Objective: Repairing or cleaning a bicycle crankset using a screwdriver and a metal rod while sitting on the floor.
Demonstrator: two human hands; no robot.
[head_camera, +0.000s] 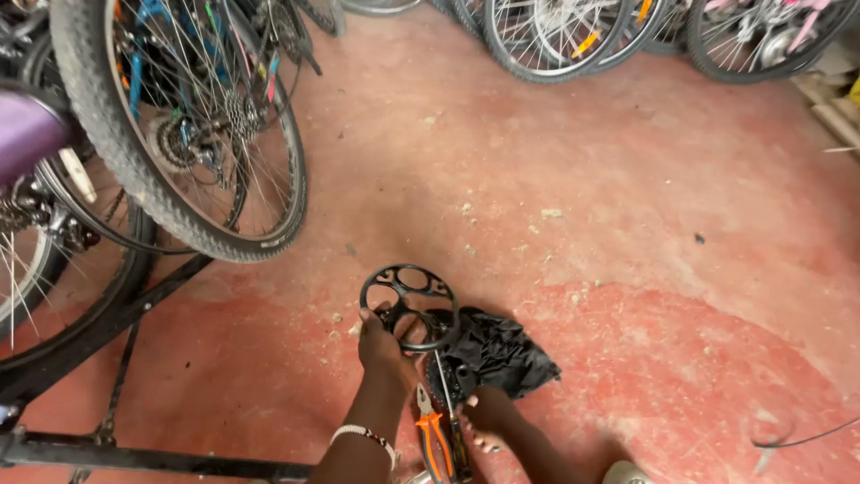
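Here, left to right: the left hand (381,345) clasps the black round metal chainring guard (410,306) just above the red floor (627,224), best held steady, while the right hand (488,414), its grip unclear, touches orange-handled pliers (432,435) beside a crumpled black cloth (502,354).

Floor (573,224): worn red, paler pink patches, light specks. On it, a black chainring guard (409,305) with round cut-outs; just right of the guard, a black crumpled cloth (502,354). Below the guard, pliers (433,439) with orange-and-black handles. Left of the guard, a white beaded bracelet (363,436); farther left, a purple saddle (27,130).
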